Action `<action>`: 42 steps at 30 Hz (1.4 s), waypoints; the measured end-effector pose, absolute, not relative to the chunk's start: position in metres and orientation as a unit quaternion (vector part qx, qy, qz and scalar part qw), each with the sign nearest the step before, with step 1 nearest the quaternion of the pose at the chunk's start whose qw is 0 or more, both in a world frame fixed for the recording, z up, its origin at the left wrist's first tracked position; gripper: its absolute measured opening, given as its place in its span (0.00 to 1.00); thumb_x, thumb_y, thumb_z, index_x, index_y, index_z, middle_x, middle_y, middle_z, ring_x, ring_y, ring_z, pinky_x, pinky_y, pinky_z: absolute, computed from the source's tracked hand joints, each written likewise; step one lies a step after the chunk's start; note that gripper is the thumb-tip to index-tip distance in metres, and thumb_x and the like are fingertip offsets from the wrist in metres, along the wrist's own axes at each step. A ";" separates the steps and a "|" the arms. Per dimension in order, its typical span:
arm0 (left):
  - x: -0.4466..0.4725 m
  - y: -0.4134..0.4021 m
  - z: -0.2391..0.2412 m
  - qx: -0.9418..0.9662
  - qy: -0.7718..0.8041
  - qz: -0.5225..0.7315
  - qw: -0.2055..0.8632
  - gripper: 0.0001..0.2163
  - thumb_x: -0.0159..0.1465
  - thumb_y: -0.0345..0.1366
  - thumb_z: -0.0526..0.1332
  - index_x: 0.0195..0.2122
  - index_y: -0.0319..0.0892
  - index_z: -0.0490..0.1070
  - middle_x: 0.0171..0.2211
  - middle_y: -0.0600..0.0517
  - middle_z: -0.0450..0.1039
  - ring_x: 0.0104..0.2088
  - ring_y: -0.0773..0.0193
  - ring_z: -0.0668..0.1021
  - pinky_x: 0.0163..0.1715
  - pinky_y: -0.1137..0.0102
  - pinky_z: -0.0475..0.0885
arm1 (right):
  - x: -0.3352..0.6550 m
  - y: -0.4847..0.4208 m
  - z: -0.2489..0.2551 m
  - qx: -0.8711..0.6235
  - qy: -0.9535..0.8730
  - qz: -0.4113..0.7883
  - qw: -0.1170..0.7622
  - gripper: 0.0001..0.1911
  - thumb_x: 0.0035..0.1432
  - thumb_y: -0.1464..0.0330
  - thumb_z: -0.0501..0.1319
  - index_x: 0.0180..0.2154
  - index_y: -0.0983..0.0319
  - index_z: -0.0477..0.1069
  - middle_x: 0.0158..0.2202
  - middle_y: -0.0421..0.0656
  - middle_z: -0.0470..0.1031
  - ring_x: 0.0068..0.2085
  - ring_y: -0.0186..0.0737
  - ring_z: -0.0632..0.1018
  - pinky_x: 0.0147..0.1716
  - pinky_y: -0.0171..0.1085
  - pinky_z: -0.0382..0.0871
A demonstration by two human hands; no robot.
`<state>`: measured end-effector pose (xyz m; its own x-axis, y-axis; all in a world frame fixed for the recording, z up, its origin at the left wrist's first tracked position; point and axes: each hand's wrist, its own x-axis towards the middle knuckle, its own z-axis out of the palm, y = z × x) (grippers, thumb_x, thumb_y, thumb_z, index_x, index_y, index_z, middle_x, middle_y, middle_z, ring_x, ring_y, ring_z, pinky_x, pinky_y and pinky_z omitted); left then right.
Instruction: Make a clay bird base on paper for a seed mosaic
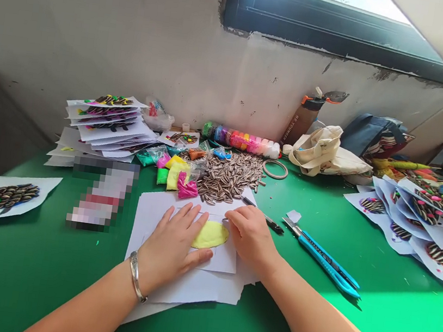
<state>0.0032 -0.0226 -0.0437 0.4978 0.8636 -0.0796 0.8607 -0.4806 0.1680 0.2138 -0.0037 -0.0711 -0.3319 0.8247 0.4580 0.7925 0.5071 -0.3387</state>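
Observation:
A flattened oval of yellow clay [212, 235] sits on a small sheet of white paper [224, 262], which rests on a stack of larger white sheets [204, 290]. My left hand [178, 242] lies spread on the paper at the clay's left, its thumb along the lower edge. At the clay's upper right edge, my right hand [250, 239] is closed in a pinch; a small dark tip shows at the fingers, but what they hold is unclear. Just behind that hand lies a black pen [274, 225]. Faint drawn lines show beside the clay.
Sunflower seeds [228, 177] are heaped behind the paper, beside bagged coloured clay [179, 174]. A blue utility knife [326, 260] lies right. Seed pictures are stacked left [107, 128] and right [416, 215]. A tape roll [275, 169], bottle [302, 120] and cloth bag [322, 152] stand behind.

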 end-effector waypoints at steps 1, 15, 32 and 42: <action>0.003 -0.022 -0.043 0.860 0.501 0.006 0.092 0.32 0.64 0.55 0.52 0.65 0.43 0.56 0.67 0.44 0.52 0.67 0.46 0.54 0.63 0.45 0.51 | 0.214 -0.004 -0.070 -0.496 -0.822 0.017 0.279 0.12 0.61 0.77 0.53 0.33 0.61 0.74 0.31 0.44 0.74 0.34 0.40 0.70 0.38 0.39 0.61; 0.007 -0.021 -0.042 0.855 0.511 -0.005 0.091 0.33 0.64 0.55 0.53 0.66 0.42 0.56 0.67 0.44 0.51 0.67 0.46 0.54 0.64 0.45 0.49 | 0.208 -0.007 -0.070 -0.477 -0.833 0.048 0.277 0.12 0.60 0.78 0.56 0.35 0.59 0.76 0.31 0.42 0.75 0.36 0.39 0.71 0.41 0.39 0.61; 0.007 -0.022 -0.044 0.851 0.515 0.005 0.100 0.32 0.63 0.54 0.54 0.65 0.42 0.58 0.67 0.44 0.52 0.67 0.46 0.54 0.64 0.46 0.49 | 0.205 -0.001 -0.075 -0.489 -0.808 0.113 0.307 0.12 0.59 0.78 0.56 0.35 0.59 0.76 0.32 0.43 0.76 0.36 0.39 0.73 0.39 0.38 0.64; 0.006 -0.021 -0.044 0.853 0.510 0.023 0.103 0.32 0.63 0.53 0.56 0.64 0.41 0.58 0.66 0.42 0.54 0.66 0.45 0.55 0.63 0.45 0.49 | 0.203 0.005 -0.069 -0.487 -0.809 0.141 0.298 0.12 0.58 0.79 0.57 0.35 0.59 0.76 0.32 0.42 0.76 0.35 0.38 0.73 0.37 0.37 0.64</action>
